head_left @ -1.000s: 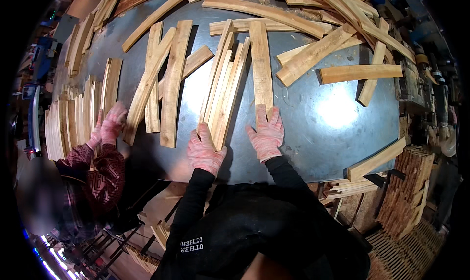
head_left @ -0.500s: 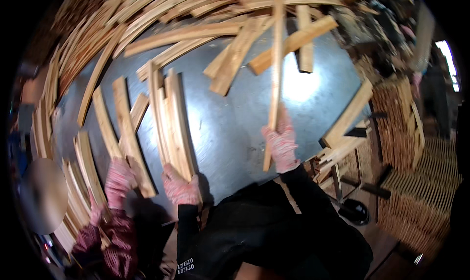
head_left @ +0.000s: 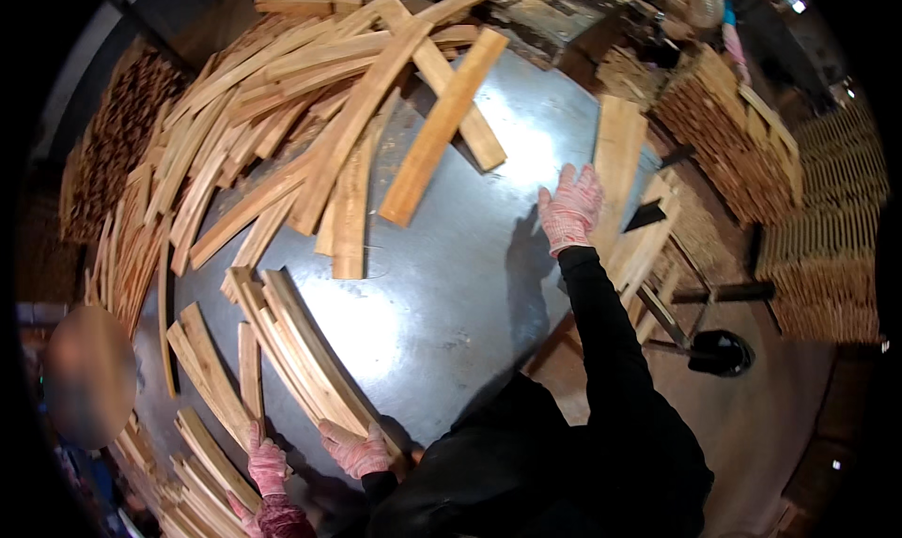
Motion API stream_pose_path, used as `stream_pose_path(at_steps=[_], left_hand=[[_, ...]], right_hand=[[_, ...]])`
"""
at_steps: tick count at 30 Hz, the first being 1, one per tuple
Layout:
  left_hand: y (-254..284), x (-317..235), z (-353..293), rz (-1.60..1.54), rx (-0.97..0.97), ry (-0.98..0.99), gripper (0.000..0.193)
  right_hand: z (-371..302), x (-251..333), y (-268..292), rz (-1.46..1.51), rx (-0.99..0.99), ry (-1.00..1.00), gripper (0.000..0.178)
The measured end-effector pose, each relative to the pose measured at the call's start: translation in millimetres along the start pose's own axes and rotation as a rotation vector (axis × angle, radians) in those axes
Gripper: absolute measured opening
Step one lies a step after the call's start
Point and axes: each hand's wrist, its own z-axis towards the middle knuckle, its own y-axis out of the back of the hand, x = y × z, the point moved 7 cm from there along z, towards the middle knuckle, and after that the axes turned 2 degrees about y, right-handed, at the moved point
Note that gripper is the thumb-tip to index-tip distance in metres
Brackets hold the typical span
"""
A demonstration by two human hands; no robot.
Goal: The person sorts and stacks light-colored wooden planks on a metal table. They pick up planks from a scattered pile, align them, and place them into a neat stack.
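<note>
Left hand closes round the near end of a slat bundle, apparently keeping the pieces beyond its fingertips together. Right hand: fingers extended, board just rightward, contact unclear.

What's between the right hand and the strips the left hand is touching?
In head view, between right hand and wooden strips: just grey tabletop with a shadow on it.
</note>
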Motion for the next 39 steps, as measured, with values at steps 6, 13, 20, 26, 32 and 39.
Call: stream_pose_path(at_steps=[6,13,20,26,32,39], left_hand=[[0.5,-7.3,3.9,0.009,-0.006,-0.006,0.110],[-8.5,-12.4,11.3,0.061,-0.006,-0.078,0.112],[-1.7,-9.7,0.5,0.044,0.045,0.080,0.111],[-8.7,-1.0,-2.0,0.019,0.025,0.064,0.110],[-6.7,-7.0,-1.8,0.030,0.005,-0.013,0.108],[-3.3,-1.1,6.2,0.013,-0.028,-0.046,0.110]], right_hand=[[32.1,176.8,-32.3,0.663,0.406,-0.324,0.118],[22.8,195.8,-72.2,1.058,0.062,-0.376,0.104],[-10.6,115.1,32.0,2.655,1.013,-0.158,0.058],[10.0,-47.7,-5.2,1.758,0.232,-0.422,0.063],[48.8,-169.9,-75.0,0.372,0.507,-0.336,0.051],[76.2,79.4,-16.7,0.428,0.131,0.578,0.079]])
